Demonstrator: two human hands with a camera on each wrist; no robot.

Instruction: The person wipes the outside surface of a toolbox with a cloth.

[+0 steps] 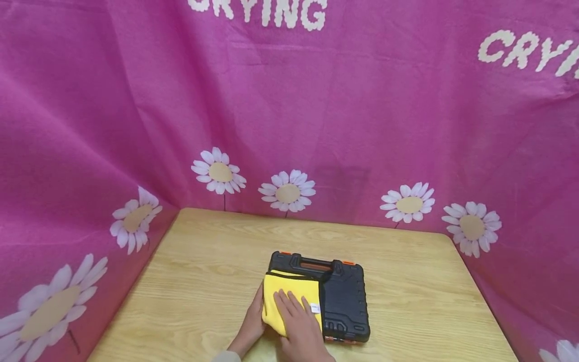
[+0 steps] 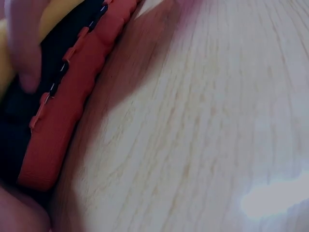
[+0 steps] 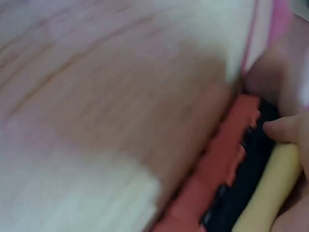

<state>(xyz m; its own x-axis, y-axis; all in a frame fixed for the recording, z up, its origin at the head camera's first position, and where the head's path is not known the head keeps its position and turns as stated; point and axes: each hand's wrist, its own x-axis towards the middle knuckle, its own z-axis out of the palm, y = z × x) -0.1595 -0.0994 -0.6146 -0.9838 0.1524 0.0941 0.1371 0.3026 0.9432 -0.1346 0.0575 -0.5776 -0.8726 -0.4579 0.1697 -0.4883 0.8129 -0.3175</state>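
- The right hand (image 1: 298, 322) lies flat, fingers straight, on the yellow cloth (image 1: 289, 296), nearer to it than the other hand.
- The left hand (image 1: 253, 322) touches the cloth's left edge, fingers hidden beneath it; I cannot tell its grip.
- The folded cloth covers the left half of the black tool case (image 1: 346, 296), directly ahead of both hands.
- The case's handle side faces away, on the wooden counter (image 1: 429, 301).

A folded yellow cloth (image 1: 289, 296) with a dark edge and a small white tag lies flat on the left half of the closed tool case (image 1: 344, 296). That case is black with an orange underside, lying flat with its handle on the side away from me.
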